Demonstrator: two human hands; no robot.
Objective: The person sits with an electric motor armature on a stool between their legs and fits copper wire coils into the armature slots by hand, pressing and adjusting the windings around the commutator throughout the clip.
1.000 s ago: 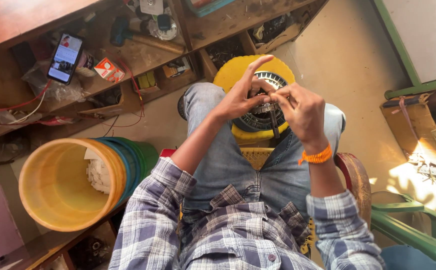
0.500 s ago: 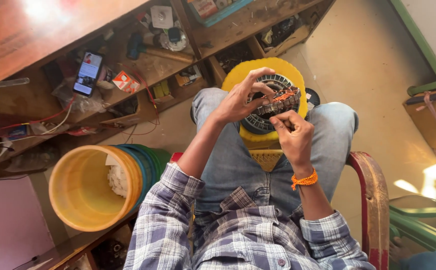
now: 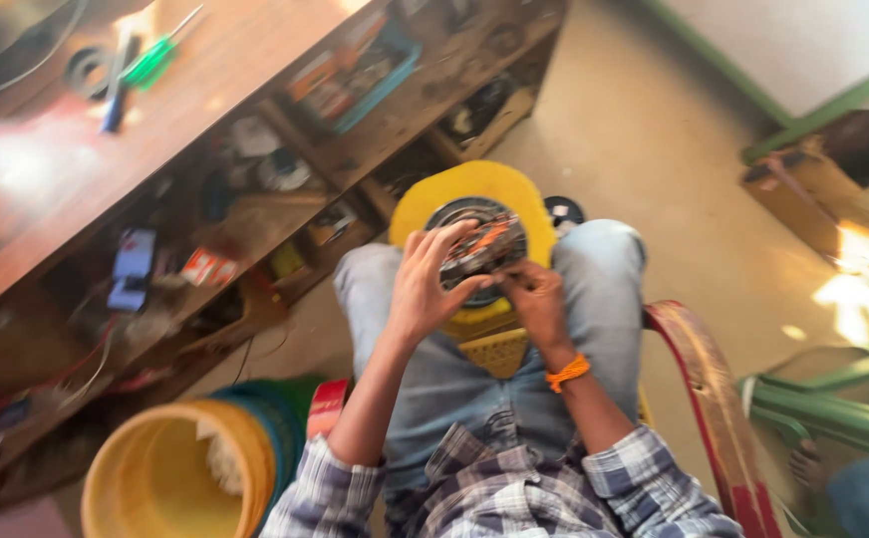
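Observation:
I sit on a chair and hold a round metal motor core with copper windings point(image 3: 481, 244) above my knees. My left hand point(image 3: 425, 284) wraps its left side with the fingers spread over the top. My right hand point(image 3: 537, 299), with an orange band on the wrist, grips its lower right edge. Under the core stands a yellow round stool or drum point(image 3: 474, 189) with a dark ring on top. The picture is blurred by head motion.
A wooden workbench point(image 3: 106, 149) with shelves of small parts runs along the left; a green screwdriver point(image 3: 150, 62) lies on top. A yellow bucket point(image 3: 170, 478) stands at lower left. The red chair arm point(image 3: 704, 399) is on my right, green metal frame point(image 3: 823, 413) beyond.
The view has swung so the bench top now shows. My hands stay on the core, which has turned slightly toward the left hand.

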